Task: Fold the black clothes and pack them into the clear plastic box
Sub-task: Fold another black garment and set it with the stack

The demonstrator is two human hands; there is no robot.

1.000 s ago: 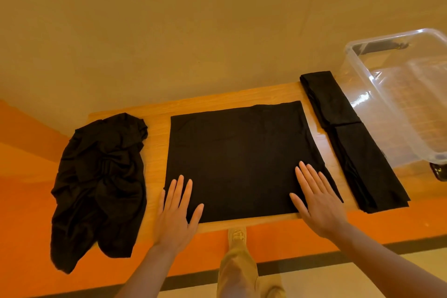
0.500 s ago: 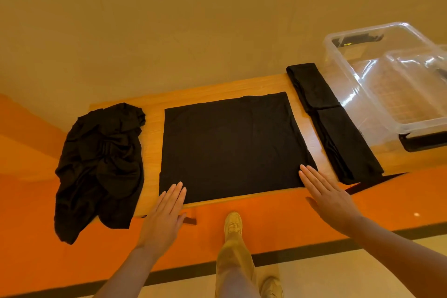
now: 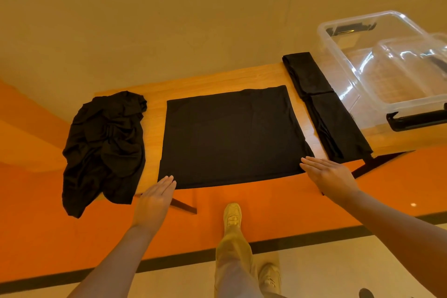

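A flat, squarish black garment [image 3: 229,135] lies spread in the middle of the wooden table [image 3: 217,80]. My left hand [image 3: 154,198] hovers flat at its near left corner, fingers straight. At the near right corner my right hand [image 3: 331,176] is flat too, fingertips at the cloth's edge. Neither hand holds anything. A crumpled black garment [image 3: 106,145] hangs over the table's left end. A long folded black garment [image 3: 321,104] lies to the right, beside the clear plastic box [image 3: 338,55].
The box stands at the table's right end with a black handle [image 3: 416,120] on its near side and a clear lid or tray [image 3: 411,65] resting in it. My legs and shoes [image 3: 232,215] stand on an orange floor band below the table's front edge.
Both hands slid back off the flat garment toward me, from resting on its near part to its near corners. The view shifted so the box shows more.
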